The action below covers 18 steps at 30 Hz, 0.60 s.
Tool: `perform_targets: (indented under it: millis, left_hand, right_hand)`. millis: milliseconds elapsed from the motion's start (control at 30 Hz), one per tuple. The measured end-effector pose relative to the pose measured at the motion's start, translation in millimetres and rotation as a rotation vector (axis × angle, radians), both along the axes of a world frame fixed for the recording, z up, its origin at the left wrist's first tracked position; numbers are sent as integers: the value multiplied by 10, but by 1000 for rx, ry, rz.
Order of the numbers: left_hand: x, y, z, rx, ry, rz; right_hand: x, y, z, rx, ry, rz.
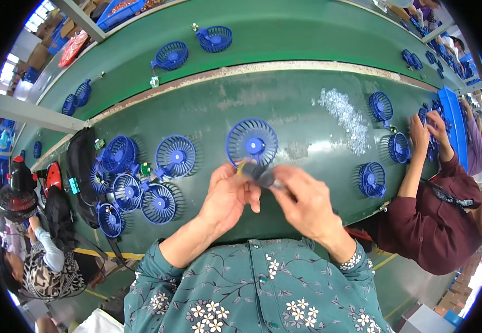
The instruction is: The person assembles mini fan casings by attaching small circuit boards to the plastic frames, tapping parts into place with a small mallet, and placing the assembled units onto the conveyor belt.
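Note:
A blue round fan cage [252, 141] with thin spokes sits on the green bench ahead of me. Just in front of it my left hand [224, 195] is closed, thumb and fingers bent at the cage's lower edge. What lies in its grip is hidden. My right hand [306, 204] is closed round one end of a short dark cylindrical thing [262, 175], blurred, with a yellowish band towards my left hand. I cannot tell whether its far end touches the cage.
Several blue fan cages [175, 156] with small green circuit boards lie at left beside a black bag [82, 172]. Small clear plastic parts [343, 114] are heaped at right. A co-worker's hands [427, 130] work near a blue bin [453, 125]. A green belt [285, 39] carries more cages.

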<state>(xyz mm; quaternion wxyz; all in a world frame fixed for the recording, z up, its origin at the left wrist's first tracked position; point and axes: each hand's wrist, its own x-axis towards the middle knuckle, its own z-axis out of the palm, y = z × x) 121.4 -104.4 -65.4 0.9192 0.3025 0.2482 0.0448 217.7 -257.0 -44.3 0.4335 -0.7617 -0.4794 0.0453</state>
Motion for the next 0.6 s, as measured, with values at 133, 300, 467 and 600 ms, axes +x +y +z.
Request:
perform_targets:
  millis: [133,300,467,600]
  left_hand:
    - [18,59,-76,40,145,-116]
    - [21,117,-91,-65,181,-212]
    - [128,262,18,-20,222,-351]
    - [347,519,251,343,244,-568]
  right_hand:
    - [-31,47,-15,-120,-137,62]
    - [36,106,-144,-164,-167,124]
    - [119,164,-186,-112,-225,125]
    - [236,217,-90,70,-224,2]
